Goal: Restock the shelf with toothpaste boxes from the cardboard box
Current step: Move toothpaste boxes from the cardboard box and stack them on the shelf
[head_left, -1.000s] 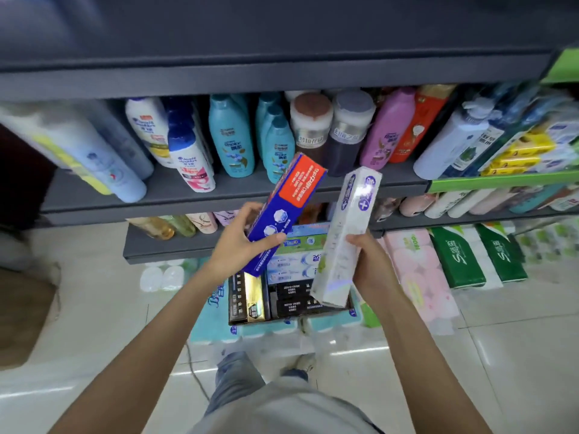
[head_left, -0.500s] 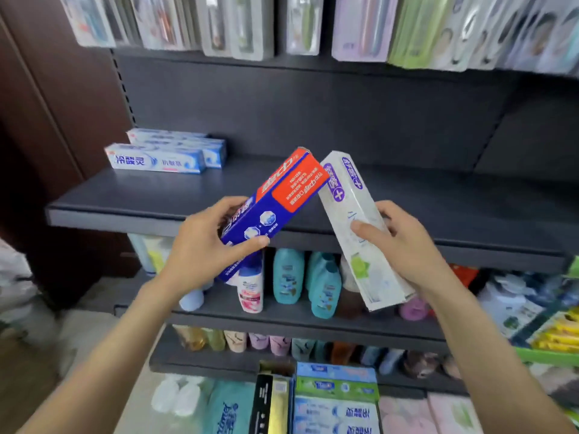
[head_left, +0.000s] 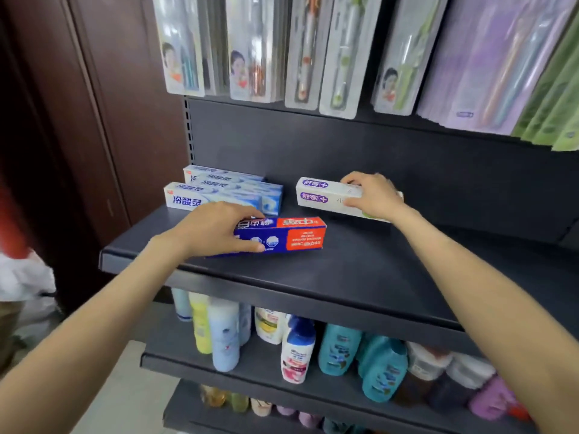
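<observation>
A blue and red toothpaste box (head_left: 291,234) lies lengthwise on the dark shelf (head_left: 360,270), and my left hand (head_left: 216,228) grips its left end. Farther back, a white toothpaste box with purple labels (head_left: 326,195) rests on the same shelf, with my right hand (head_left: 371,195) holding its right part, thumb in front and fingers over the top. Several white and blue toothpaste boxes (head_left: 219,192) are stacked at the shelf's back left. The cardboard box is out of view.
Toothbrush packs (head_left: 313,48) hang in a row above the shelf. Shampoo and lotion bottles (head_left: 338,349) fill the shelf below. A brown wooden panel (head_left: 103,120) stands to the left, with a white bag (head_left: 25,280) on the floor beside it.
Both hands have moved forward and down from mid-air onto the shelf. The two boxes, tilted before, now lie flat on it. The camera has tilted upward.
</observation>
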A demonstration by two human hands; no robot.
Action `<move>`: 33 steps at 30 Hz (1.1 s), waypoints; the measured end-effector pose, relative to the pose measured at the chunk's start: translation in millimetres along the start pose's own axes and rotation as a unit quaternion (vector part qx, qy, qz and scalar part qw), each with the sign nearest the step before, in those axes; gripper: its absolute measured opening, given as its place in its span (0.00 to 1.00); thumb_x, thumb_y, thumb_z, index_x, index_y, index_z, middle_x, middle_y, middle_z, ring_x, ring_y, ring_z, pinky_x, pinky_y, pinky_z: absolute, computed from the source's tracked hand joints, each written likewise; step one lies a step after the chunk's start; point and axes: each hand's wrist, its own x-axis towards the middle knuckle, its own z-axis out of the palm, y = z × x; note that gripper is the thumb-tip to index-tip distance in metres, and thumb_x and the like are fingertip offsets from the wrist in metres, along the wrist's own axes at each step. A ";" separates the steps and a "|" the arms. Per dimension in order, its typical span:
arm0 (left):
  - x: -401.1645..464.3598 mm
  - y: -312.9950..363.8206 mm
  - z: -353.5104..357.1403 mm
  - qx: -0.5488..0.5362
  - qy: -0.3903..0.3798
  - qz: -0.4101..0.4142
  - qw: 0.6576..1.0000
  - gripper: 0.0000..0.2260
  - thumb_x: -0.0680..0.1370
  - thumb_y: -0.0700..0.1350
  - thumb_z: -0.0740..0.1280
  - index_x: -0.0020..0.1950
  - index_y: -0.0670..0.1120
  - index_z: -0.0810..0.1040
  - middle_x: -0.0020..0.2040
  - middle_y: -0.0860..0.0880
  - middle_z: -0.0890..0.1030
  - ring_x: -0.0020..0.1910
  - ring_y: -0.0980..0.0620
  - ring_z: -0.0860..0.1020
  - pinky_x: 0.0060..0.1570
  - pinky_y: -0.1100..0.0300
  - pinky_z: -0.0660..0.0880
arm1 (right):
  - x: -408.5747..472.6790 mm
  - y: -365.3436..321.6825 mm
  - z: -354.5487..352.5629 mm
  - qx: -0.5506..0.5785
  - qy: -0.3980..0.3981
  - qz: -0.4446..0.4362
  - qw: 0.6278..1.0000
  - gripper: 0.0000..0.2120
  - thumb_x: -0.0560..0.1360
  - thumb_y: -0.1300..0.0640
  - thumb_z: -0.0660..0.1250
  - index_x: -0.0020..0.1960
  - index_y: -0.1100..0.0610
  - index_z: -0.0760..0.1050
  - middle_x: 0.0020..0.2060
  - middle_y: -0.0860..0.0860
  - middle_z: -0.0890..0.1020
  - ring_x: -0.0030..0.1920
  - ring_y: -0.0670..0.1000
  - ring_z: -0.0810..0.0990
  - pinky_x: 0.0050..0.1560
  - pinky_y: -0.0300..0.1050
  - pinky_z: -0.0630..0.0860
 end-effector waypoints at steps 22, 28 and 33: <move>90.7 103.5 50.1 -0.415 0.016 -0.093 0.905 0.26 0.69 0.53 0.70 0.65 0.49 0.70 0.59 0.51 0.77 0.60 0.52 0.75 0.62 0.53 0.71 | -73.3 -26.2 2.2 0.480 -0.054 0.121 0.867 0.14 0.78 0.48 0.62 0.62 0.52 0.70 0.51 0.48 0.80 0.50 0.48 0.81 0.49 0.46 0.79; 123.4 130.7 59.4 -0.206 -0.021 0.113 0.972 0.22 0.75 0.54 0.67 0.68 0.51 0.72 0.68 0.53 0.72 0.68 0.55 0.67 0.66 0.61 0.63 | -88.9 45.0 -33.1 0.449 -0.054 0.212 0.867 0.14 0.73 0.54 0.70 0.57 0.55 0.72 0.48 0.52 0.82 0.44 0.49 0.82 0.46 0.43 0.80; 167.7 98.3 77.3 -0.070 0.046 0.075 0.994 0.21 0.77 0.49 0.64 0.70 0.49 0.69 0.69 0.50 0.71 0.66 0.47 0.70 0.63 0.56 0.65 | -81.5 103.7 -54.5 0.229 -0.101 0.211 0.945 0.20 0.71 0.52 0.73 0.60 0.53 0.72 0.51 0.51 0.82 0.44 0.50 0.82 0.45 0.43 0.76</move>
